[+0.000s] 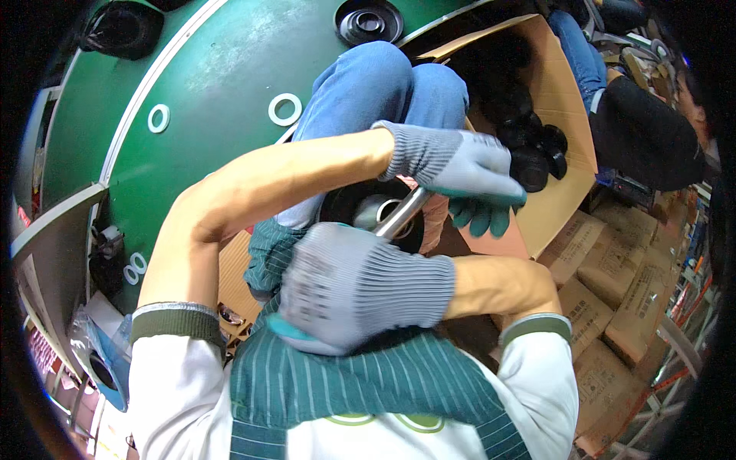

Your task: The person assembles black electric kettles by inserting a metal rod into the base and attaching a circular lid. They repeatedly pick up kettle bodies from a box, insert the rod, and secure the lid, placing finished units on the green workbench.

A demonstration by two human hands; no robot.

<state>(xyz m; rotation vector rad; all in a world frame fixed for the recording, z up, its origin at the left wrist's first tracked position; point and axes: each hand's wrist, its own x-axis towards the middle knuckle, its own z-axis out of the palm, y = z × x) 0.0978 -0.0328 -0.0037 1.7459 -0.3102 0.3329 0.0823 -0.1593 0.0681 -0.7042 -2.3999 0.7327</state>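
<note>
My forearms cross in front of my apron. My left hand (468,167), in a grey glove with teal coating, reaches to the upper right and is closed over the upper end of a shiny metal rod (404,215). Nearer my body, my right hand (345,287), gloved the same way, is closed and slightly blurred at the rod's lower end; its fingers are mostly hidden. Behind the rod, below my knees, sits a dark round part (349,205) with a silvery ring, partly covered. Dark green glove fingers (479,218) show under my left hand; whose they are I cannot tell.
An open cardboard box (571,130) with several black round parts (533,149) stands at the right. Beyond it is another person's leg (575,54). Brown cartons (606,261) lie lower right. Pale rings (285,110) and a black disc (368,23) rest on the green surface (215,69).
</note>
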